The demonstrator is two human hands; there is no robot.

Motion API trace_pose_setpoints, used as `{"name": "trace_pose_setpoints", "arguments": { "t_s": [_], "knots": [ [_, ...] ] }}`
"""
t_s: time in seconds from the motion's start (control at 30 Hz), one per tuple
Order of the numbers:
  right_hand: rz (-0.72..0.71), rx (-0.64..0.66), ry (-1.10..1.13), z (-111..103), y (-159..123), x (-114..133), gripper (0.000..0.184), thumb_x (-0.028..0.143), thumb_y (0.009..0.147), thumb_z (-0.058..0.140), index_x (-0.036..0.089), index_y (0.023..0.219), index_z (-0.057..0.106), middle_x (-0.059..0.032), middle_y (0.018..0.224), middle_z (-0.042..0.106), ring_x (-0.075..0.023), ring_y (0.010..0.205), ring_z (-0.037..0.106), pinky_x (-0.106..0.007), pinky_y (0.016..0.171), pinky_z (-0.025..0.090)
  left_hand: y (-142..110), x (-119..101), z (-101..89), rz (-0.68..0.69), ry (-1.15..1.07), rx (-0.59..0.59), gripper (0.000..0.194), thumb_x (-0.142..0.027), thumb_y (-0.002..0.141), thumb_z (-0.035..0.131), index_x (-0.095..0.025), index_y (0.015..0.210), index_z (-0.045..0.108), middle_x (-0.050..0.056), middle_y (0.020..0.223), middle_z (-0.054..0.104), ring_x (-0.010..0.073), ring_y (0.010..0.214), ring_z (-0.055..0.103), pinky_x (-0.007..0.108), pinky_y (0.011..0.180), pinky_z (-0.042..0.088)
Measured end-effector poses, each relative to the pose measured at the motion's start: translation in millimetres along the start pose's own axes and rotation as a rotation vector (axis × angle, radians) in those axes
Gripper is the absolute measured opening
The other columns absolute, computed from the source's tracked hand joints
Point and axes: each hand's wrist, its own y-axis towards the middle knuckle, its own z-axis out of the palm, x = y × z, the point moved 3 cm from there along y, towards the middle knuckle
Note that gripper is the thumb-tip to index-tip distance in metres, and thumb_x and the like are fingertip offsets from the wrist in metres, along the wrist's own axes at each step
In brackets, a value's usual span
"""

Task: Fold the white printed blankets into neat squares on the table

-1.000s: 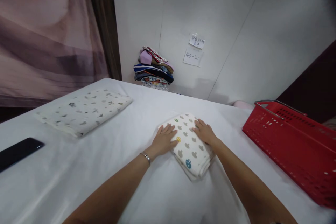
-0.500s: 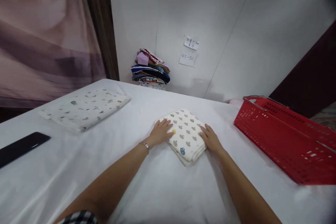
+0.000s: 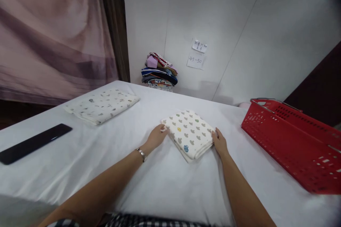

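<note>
A folded white cloth [image 3: 189,133] printed with grey, yellow, green and blue mushroom shapes lies in front of me on the white-covered table [image 3: 170,188]. My left hand [image 3: 157,136] pinches its left corner, thumb and fingers closed on the edge. At the opposite corner, my right hand [image 3: 220,142] grips the right edge, the fingertips partly hidden by the fabric. The cloth's layers show along its near edges. Farther left lies another folded white cloth [image 3: 105,104] with small grey prints, touched by neither hand.
A red plastic basket [image 3: 287,142] stands on the right side of the table. A black flat object [image 3: 34,143] lies at the left. Behind the far edge rises a stack of folded fabrics [image 3: 160,72] by the wall, which carries paper notes [image 3: 196,60]. A pinkish curtain [image 3: 53,35] hangs at left.
Both hands have slid from lying flat on the mushroom cloth to its left and right edges, where the fingers have closed. The camera view has shifted slightly left.
</note>
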Motion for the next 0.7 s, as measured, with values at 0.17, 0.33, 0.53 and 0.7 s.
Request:
{"name": "trace_pose_setpoints", "arguments": {
  "t_s": [0.17,0.33,0.53,0.7],
  "knots": [
    [0.059,0.013,0.072,-4.6,0.8,0.5,0.067,0.056,0.079,0.048,0.017,0.134,0.046,-0.0089,0.135,0.049,-0.0259,0.125,0.043,-0.036,0.106,0.033,-28.2,-3.0,11.3,-0.309,-0.570,0.231,0.065,-0.042,0.068,0.071,-0.013,0.120,0.048,0.017,0.114,0.060,0.0210,0.087,0.064,0.032,0.078,0.050],
    [0.051,-0.007,0.160,-5.4,-1.3,3.4,0.072,0.054,0.072,0.058,0.014,0.132,0.049,-0.0095,0.126,0.057,-0.0263,0.114,0.053,-0.033,0.096,0.042,-32.3,-15.5,29.8,-0.311,-0.700,0.361,0.042,-0.040,0.069,0.069,-0.013,0.100,0.060,0.013,0.108,0.063,0.0196,0.088,0.063,0.030,0.079,0.049],
    [0.053,-0.045,0.233,-8.6,1.3,-0.3,0.071,0.047,0.066,0.065,0.014,0.128,0.052,-0.0092,0.117,0.062,-0.0249,0.105,0.058,-0.031,0.088,0.047,-15.3,-15.0,42.2,-0.366,-0.758,0.196,0.034,-0.037,0.072,0.066,-0.009,0.091,0.061,0.010,0.084,0.065,0.0148,0.069,0.060,0.028,0.072,0.049],
    [0.027,-0.016,0.173,-4.5,7.5,-13.2,0.063,0.047,0.067,0.063,0.017,0.122,0.056,-0.0077,0.116,0.063,-0.0253,0.106,0.057,-0.035,0.091,0.046,-19.8,-17.2,39.9,-0.415,-0.584,0.308,0.040,-0.050,0.070,0.065,-0.011,0.081,0.059,0.003,0.066,0.059,0.0117,0.055,0.053,0.027,0.062,0.048]
  ]
}}
